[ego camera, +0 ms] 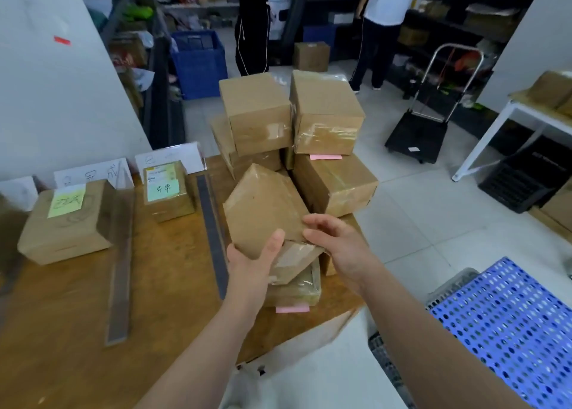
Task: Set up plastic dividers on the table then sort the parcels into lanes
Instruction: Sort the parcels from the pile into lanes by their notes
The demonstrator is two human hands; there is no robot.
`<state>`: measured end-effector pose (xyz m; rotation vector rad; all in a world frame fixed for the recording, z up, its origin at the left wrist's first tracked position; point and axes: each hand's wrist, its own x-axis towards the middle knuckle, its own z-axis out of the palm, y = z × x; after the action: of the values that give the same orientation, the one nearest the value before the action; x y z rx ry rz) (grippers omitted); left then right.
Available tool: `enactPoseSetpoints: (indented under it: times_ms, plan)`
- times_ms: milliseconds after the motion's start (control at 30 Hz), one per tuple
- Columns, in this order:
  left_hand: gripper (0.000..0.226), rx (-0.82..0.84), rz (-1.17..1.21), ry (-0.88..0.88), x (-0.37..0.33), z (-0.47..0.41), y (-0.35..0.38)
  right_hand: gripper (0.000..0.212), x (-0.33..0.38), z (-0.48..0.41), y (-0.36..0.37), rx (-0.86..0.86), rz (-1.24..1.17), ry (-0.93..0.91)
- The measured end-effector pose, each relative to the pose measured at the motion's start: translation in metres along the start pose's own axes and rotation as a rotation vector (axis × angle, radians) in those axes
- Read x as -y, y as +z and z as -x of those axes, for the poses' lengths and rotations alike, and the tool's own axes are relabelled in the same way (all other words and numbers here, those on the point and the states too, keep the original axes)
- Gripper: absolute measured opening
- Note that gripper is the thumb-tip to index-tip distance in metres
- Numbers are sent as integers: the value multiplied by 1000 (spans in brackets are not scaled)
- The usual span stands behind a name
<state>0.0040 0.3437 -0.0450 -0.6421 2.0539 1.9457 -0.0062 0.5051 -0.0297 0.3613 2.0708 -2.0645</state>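
Brown parcel [263, 210] tilted, in both hands: L hand [252, 264] grips near edge, R hand [339, 244] pinches rt corner. Left of grip, dividers [213, 232] laid on table [173, 300] and two labelled parcels [65, 223] in lanes. Beyond grip, pile [325, 120] unsorted. Est. setup done, sorting barely begun.

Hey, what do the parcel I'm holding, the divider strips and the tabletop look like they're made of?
Parcel: brown cardboard, matte, with glossy clear tape that glints and wrinkles. Divider strips: probably clear plastic; they look see-through and smoky. Tabletop: seemingly wood or wood-look laminate, orange-brown with a dull sheen.
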Motion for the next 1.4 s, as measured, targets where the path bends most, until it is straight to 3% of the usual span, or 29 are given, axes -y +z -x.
enactPoseSetpoints:
  times_ms: [67, 133, 233, 300, 367, 467, 600, 900, 1167, 1267, 1400]
  plan:
    - [156, -10, 13, -34, -3, 5, 2, 40, 0, 3, -3, 35, -73, -32]
    - [147, 3, 103, -72, -5, 8, 1, 49, 1, 5, -5, 63, -160, -77]
    - [104, 96, 329, -70, -4, 15, -1, 39, 1, 3, -12, 54, -242, -112]
    - [71, 169, 459, -75, -5, 19, -1, 29, -2, 2, -17, 32, -120, -96]
    - [51, 240, 566, -84, -8, 23, 1, 34, -5, 3, -22, 55, -4, -23]
    - [50, 304, 663, -101, -11, 26, 4, 47, -4, 6, -27, 147, -50, 82]
    - [41, 269, 643, -43, -6, 19, 3, 35, 2, 11, -32, 153, -139, 88]
    - [39, -20, 18, 164, -1, 18, 9, 17, -1, 19, -38, 72, -125, 61]
    - [52, 31, -120, 206, -6, 31, 2, 29, 5, 19, -28, 61, 13, 4]
    - [21, -16, -29, 181, -11, 36, -11, 34, 12, 21, -14, 67, 58, -34]
    - [50, -87, 19, 218, -16, 40, -33, 44, 26, 22, 15, 93, 139, -111]
